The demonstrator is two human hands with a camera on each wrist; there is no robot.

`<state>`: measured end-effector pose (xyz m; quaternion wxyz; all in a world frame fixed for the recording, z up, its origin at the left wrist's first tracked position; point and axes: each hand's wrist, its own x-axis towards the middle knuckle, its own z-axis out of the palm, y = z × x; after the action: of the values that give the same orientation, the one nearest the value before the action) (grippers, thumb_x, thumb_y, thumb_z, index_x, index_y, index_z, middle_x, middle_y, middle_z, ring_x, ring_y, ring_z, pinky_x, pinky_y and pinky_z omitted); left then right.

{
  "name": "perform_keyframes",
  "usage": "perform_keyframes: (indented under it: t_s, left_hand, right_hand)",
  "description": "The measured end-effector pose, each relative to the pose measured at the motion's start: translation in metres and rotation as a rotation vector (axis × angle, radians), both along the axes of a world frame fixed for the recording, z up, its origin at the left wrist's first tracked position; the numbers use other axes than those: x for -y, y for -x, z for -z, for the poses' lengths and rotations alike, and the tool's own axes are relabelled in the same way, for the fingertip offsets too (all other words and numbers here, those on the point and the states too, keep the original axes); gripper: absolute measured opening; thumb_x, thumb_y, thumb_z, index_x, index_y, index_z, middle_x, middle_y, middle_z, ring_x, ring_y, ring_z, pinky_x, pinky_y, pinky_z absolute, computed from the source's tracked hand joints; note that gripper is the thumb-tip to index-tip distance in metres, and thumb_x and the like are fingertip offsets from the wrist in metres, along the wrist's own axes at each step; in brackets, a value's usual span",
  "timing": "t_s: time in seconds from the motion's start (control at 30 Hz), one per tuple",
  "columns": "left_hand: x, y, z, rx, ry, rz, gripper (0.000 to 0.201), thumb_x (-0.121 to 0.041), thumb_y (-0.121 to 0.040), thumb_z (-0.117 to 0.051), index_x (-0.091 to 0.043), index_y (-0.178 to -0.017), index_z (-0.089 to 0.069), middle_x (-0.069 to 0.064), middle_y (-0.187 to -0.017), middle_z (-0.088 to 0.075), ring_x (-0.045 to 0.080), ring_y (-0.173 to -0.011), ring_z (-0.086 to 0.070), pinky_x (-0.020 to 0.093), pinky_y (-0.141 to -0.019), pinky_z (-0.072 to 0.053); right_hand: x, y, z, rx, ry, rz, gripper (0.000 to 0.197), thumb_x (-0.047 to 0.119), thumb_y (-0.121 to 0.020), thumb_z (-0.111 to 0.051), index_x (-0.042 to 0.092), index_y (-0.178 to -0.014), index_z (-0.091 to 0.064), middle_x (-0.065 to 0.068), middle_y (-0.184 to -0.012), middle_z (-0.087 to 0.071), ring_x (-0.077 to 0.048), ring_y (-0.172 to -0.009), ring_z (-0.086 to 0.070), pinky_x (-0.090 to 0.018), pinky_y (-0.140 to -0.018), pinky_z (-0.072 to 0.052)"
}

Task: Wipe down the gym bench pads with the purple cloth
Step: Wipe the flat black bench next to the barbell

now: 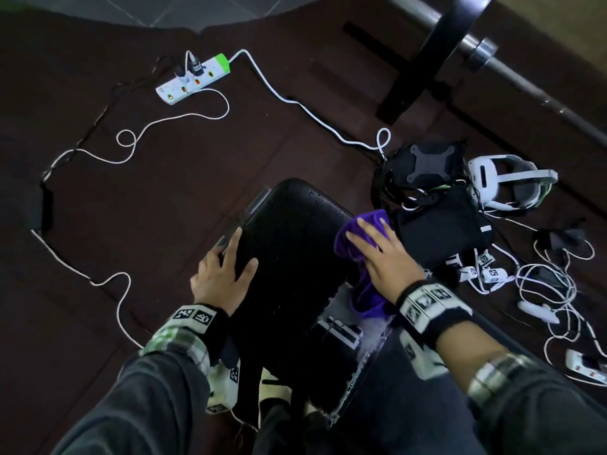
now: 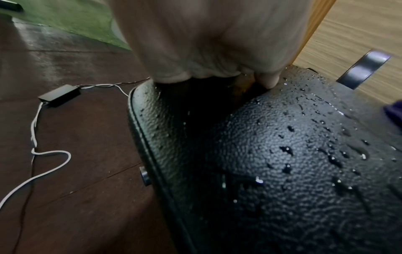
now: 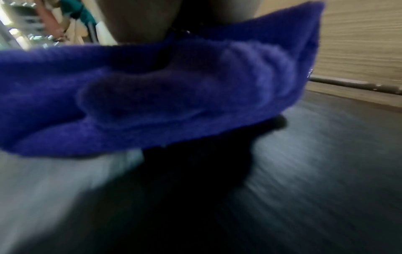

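Pressing flat, fingers straight, the right hand (image 1: 382, 254) holds the purple cloth (image 1: 348, 244) down on the pad's right edge. The wet bench pad (image 1: 289, 257) runs long, away from the person, and its drops lie to the left of the cloth (so wipe that way). The left hand (image 1: 223, 274) lies open on the pad's left edge.

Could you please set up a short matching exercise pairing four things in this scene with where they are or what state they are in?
Things:
1. purple cloth
2. bench pad
3. power strip
4. left hand

Descriptions:
A. on the floor, with plugs in it
B. under the right hand
C. resting on the pad's left edge
D. black, dotted with droplets

Pairs: 1-B, 2-D, 3-A, 4-C
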<state>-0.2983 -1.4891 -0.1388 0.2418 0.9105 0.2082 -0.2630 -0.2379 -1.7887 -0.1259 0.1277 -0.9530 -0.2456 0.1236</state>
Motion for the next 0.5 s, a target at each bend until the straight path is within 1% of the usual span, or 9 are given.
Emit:
perform_keyframes:
  t_s: [0.03,0.07,0.1,0.17,0.23,0.3,0.37,0.43,0.5]
  left_hand:
    - [0.0,0.0,0.0,0.002,0.0,-0.004,0.064,-0.059,-0.095,-0.034,-0.051,-0.147,0.002,0.005,-0.151,-0.027,0.03,-0.135,-0.029,0.05,-0.106,-0.028]
    - [0.0,0.001,0.0,0.002,-0.001,-0.005,0.064,-0.059,-0.095,-0.034,-0.051,-0.147,0.002,0.005,-0.151,-0.027,0.03,-0.135,-0.029,0.05,-0.106,-0.028]
    - [0.0,0.001,0.0,-0.002,-0.001,-0.004,0.064,-0.059,-0.095,-0.034,-0.051,-0.147,0.002,0.005,-0.151,-0.027,0.03,-0.135,-0.029,0.05,-0.106,-0.027]
    - [0.0,0.002,-0.001,-0.009,0.002,-0.001,0.064,-0.058,-0.095,-0.034,-0.05,-0.148,0.002,0.005,-0.151,-0.026,0.029,-0.135,-0.028,0.05,-0.106,-0.027]
    - [-0.001,0.001,0.0,-0.007,0.002,-0.008,0.064,-0.058,-0.095,-0.035,-0.05,-0.148,0.001,0.005,-0.151,-0.027,0.029,-0.135,-0.029,0.049,-0.106,-0.027]
    - [-0.001,0.001,0.001,-0.002,0.0,-0.014,0.065,-0.058,-0.095,-0.035,-0.05,-0.148,0.001,0.004,-0.151,-0.027,0.029,-0.134,-0.029,0.049,-0.106,-0.027]
    - [-0.001,0.002,0.002,0.005,-0.004,-0.012,0.065,-0.059,-0.094,-0.035,-0.051,-0.148,0.001,0.004,-0.15,-0.027,0.029,-0.134,-0.03,0.049,-0.106,-0.028]
    - [0.0,0.002,0.002,0.006,0.001,-0.014,0.065,-0.059,-0.094,-0.035,-0.051,-0.147,0.001,0.004,-0.15,-0.027,0.029,-0.134,-0.03,0.05,-0.105,-0.029]
    - [0.0,0.001,0.002,0.008,-0.003,-0.007,0.065,-0.059,-0.094,-0.035,-0.051,-0.147,0.002,0.004,-0.15,-0.028,0.029,-0.134,-0.03,0.05,-0.105,-0.029]
  right_hand:
    - [-0.013,-0.008,0.0,-0.019,0.013,0.017,0.063,0.002,-0.072,-0.049,0.023,-0.131,-0.045,-0.013,-0.139,-0.047,-0.052,-0.124,-0.038,-0.065,-0.092,-0.039]
    - [-0.027,-0.014,-0.002,-0.03,0.042,-0.002,0.062,0.001,-0.07,-0.05,0.018,-0.129,-0.051,-0.014,-0.137,-0.049,-0.054,-0.121,-0.041,-0.067,-0.089,-0.04]
    - [-0.041,-0.017,-0.002,-0.024,0.075,-0.043,0.058,0.004,-0.07,-0.047,0.015,-0.127,-0.055,-0.015,-0.135,-0.051,-0.055,-0.119,-0.042,-0.068,-0.087,-0.04]
    - [-0.064,-0.012,-0.001,0.018,0.13,-0.137,0.057,0.013,-0.072,-0.038,0.013,-0.125,-0.058,-0.014,-0.134,-0.052,-0.053,-0.121,-0.042,-0.068,-0.089,-0.039]
    - [-0.073,0.007,0.0,0.028,0.114,-0.22,0.057,0.015,-0.073,-0.035,0.015,-0.125,-0.059,-0.01,-0.135,-0.052,-0.05,-0.123,-0.042,-0.064,-0.093,-0.035]
    - [-0.061,0.032,0.004,0.038,0.062,-0.299,0.057,0.012,-0.076,-0.035,0.019,-0.127,-0.057,-0.006,-0.138,-0.05,-0.045,-0.127,-0.039,-0.059,-0.099,-0.031]
    - [-0.034,0.051,0.004,0.046,0.054,-0.333,0.059,0.01,-0.078,-0.035,0.025,-0.133,-0.048,-0.001,-0.143,-0.043,-0.038,-0.135,-0.03,-0.053,-0.106,-0.029]
    - [-0.007,0.056,0.002,0.058,0.024,-0.27,0.06,0.009,-0.078,-0.035,0.03,-0.135,-0.043,0.003,-0.146,-0.039,-0.032,-0.138,-0.023,-0.049,-0.108,-0.028]
    - [0.006,0.048,-0.001,0.052,-0.025,-0.161,0.061,0.009,-0.077,-0.034,0.03,-0.133,-0.044,0.001,-0.145,-0.04,-0.031,-0.138,-0.023,-0.05,-0.106,-0.029]
